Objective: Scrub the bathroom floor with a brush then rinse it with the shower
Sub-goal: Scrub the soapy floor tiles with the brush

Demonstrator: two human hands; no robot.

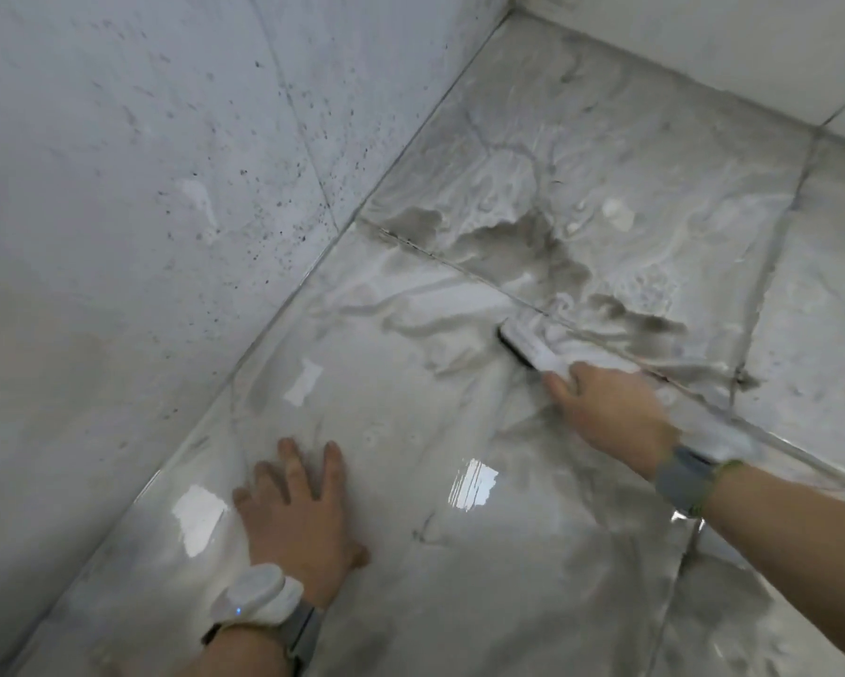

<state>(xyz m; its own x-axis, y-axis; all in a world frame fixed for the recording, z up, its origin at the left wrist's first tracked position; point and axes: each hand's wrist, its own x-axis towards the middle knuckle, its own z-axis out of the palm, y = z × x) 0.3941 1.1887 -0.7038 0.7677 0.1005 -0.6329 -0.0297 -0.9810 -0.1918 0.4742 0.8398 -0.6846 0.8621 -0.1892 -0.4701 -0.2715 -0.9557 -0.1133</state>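
Down at two o'clock, your right hand (611, 412) has its fingers wrapped round the brush (532, 346) — bristles planted on the soapy floor (410, 408) beside the grout line (459, 266). Left hand (298, 510) lies flat at seven o'clock, fingers spread, bracing you. Keep the bristles pressed flat, work short strokes along that grout — those foamy tiles look slick, so lean steady.

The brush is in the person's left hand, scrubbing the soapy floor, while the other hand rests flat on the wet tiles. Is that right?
Not quite. The head view shows the brush gripped in the right hand, not the left. The rest holds: it scrubs the soapy floor, and the other hand, the left hand, rests flat on the wet tiles.
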